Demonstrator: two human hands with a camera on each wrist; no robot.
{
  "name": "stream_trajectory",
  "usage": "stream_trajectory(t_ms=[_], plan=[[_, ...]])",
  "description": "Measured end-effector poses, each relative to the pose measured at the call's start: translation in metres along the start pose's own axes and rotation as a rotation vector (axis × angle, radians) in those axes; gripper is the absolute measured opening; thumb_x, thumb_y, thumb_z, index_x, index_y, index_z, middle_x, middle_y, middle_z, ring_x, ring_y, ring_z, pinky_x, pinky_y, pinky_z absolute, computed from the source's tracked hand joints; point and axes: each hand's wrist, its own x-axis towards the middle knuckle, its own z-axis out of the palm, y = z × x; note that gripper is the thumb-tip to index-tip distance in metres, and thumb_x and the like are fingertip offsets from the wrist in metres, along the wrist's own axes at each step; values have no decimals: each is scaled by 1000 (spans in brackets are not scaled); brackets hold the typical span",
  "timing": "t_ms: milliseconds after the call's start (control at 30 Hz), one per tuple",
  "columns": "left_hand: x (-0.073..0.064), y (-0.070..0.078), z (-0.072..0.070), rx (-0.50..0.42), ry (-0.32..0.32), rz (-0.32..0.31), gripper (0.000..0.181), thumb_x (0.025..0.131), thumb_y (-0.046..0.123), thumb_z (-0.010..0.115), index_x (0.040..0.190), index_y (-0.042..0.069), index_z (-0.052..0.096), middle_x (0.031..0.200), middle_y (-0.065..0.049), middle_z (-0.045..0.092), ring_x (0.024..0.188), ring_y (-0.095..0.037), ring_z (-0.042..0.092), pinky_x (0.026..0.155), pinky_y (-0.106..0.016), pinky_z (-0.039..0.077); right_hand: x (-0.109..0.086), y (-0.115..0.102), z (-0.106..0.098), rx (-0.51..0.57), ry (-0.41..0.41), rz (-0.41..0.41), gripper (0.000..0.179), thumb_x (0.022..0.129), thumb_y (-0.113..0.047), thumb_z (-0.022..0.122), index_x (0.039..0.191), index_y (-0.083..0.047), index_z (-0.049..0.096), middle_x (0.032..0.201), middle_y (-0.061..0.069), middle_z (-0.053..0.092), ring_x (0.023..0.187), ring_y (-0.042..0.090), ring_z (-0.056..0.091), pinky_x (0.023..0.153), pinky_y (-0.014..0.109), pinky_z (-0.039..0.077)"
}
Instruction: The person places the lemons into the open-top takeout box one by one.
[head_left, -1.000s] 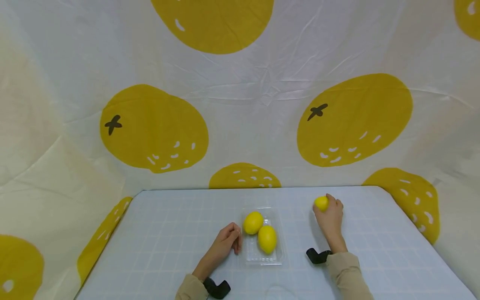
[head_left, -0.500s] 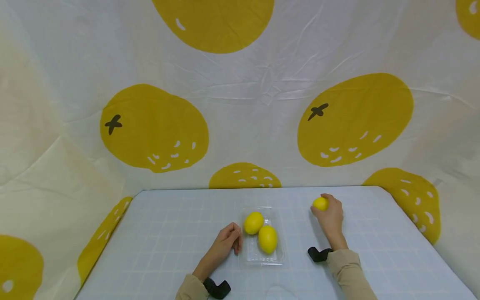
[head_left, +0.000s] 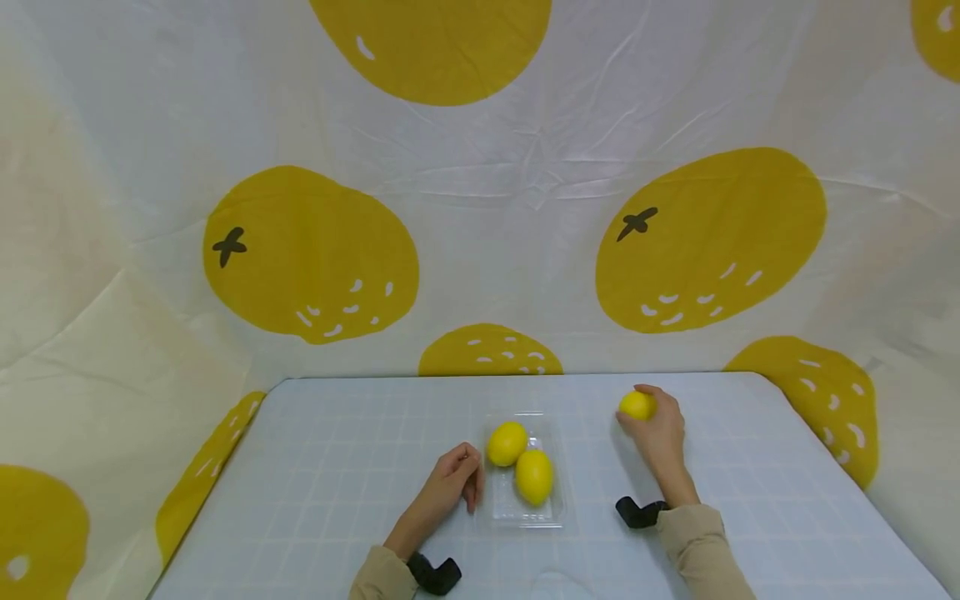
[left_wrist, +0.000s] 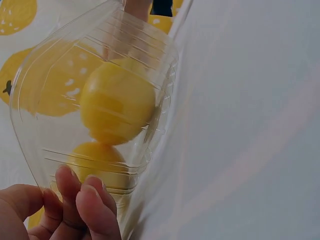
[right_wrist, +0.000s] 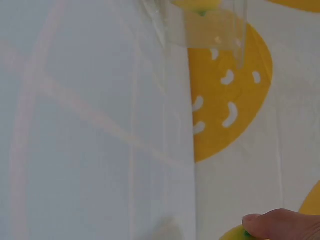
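In the head view a clear plastic container (head_left: 517,508) holds two yellow lemons, one farther back (head_left: 507,443) and one nearer (head_left: 534,477). My left hand (head_left: 448,483) is at its left side; the left wrist view shows thumb and curled fingertips (left_wrist: 95,205) pinching the near rim of the container (left_wrist: 25,125). Off to the right, my right hand (head_left: 660,429) grips a third lemon (head_left: 637,406) between thumb and fingers. Only a sliver of that lemon (right_wrist: 235,234) shows under the thumb (right_wrist: 280,224) in the right wrist view, its end marked green.
A pale checked cloth covers the table (head_left: 337,467). Behind it hangs a white curtain (head_left: 495,250) printed with big yellow fruit, close along the table's back edge. Black wrist mounts sit below the left (head_left: 435,575) and right (head_left: 639,512) hands.
My right hand has drifted slightly left with the lemon, toward the container. The left hand, the container and its two lemons have stayed put.
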Motion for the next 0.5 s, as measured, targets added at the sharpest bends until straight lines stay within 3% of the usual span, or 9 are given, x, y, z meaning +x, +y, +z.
stream_trajectory(t_ms=[167,500], plan=[[0,1,0,-30,-9,-33,25,107,20,45,100,-4,48,72,-7,58,50,-18,51,48,-26,51,-9,-20,0,35,-23,-16,51,80,-6,78,127,-1,58,133,25,51,125,43,42,107,59,30],[1,-1,-1,-73,-31,-28,23,107,21,44,98,1,48,73,-6,57,52,-17,53,47,-27,52,-35,-59,2,76,-121,-81,53,79,-7,81,126,-3,59,133,21,50,120,38,46,97,59,45]])
